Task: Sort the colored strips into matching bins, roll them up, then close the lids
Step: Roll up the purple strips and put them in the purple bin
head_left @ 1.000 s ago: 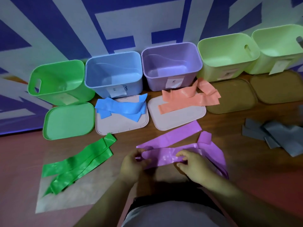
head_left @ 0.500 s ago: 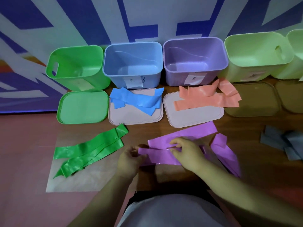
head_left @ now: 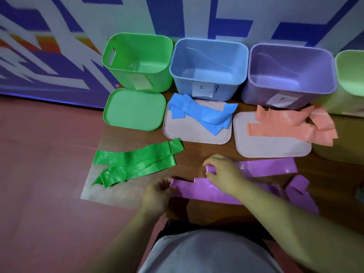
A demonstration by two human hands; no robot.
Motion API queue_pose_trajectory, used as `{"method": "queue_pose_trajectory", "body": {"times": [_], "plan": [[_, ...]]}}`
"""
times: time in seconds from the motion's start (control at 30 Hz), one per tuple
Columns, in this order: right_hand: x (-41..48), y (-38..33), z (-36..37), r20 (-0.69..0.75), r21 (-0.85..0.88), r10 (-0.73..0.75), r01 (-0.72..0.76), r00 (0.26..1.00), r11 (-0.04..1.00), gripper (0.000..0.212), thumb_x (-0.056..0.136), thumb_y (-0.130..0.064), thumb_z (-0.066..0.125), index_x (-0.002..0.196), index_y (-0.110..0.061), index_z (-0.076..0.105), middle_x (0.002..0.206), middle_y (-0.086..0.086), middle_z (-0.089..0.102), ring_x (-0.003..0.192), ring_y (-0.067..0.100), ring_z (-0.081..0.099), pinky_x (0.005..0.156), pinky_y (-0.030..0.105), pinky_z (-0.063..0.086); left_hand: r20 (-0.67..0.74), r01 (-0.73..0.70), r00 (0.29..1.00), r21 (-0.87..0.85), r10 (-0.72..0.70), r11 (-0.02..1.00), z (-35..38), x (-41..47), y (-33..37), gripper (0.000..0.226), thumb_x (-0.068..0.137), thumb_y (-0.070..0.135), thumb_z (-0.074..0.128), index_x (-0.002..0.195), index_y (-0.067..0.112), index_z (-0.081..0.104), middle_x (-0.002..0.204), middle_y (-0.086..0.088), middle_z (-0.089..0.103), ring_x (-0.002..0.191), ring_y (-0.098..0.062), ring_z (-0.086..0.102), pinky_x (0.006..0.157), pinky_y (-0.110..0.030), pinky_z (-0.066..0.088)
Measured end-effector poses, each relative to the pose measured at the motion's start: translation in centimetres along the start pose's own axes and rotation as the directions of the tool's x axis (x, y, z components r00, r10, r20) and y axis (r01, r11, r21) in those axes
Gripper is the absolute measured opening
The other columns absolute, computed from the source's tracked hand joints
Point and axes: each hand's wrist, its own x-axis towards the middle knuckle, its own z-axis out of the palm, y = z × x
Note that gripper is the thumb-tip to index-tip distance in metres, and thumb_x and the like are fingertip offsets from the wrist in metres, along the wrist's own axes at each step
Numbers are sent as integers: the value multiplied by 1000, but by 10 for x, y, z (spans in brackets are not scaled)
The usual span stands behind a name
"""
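Observation:
Purple strips (head_left: 266, 167) lie on the floor in front of me. My left hand (head_left: 157, 194) pinches the left end of one purple strip (head_left: 197, 191). My right hand (head_left: 224, 173) grips a folded bit of the same strip near its middle. Green strips (head_left: 136, 164) lie to the left, blue strips (head_left: 202, 114) on a pale lid (head_left: 185, 133), orange strips (head_left: 291, 125) on a second pale lid (head_left: 271, 148). Open green bin (head_left: 137, 56), blue bin (head_left: 208, 64) and purple bin (head_left: 289, 71) stand along the wall.
A green lid (head_left: 134, 109) lies before the green bin. A light green bin (head_left: 350, 75) shows at the right edge. A blue and white patterned wall rises behind the bins. Red floor spreads to the left.
The camera has turned left, so the bins sit further right and the grey strips are out of view. My right hand moved up the purple strip and now pinches a fold.

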Motion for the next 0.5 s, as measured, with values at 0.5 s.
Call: {"method": "queue_pose_trajectory", "body": {"times": [0.5], "plan": [[23, 6, -3, 123, -198, 4, 21, 992, 980, 39, 82, -4, 60, 115, -24, 67, 110, 0, 64, 101, 24, 55, 89, 31, 46, 57, 35, 998, -102, -29, 994, -15, 8, 6, 23, 92, -6, 56, 95, 10, 73, 77, -5, 73, 62, -10, 65, 55, -18, 49]]}}
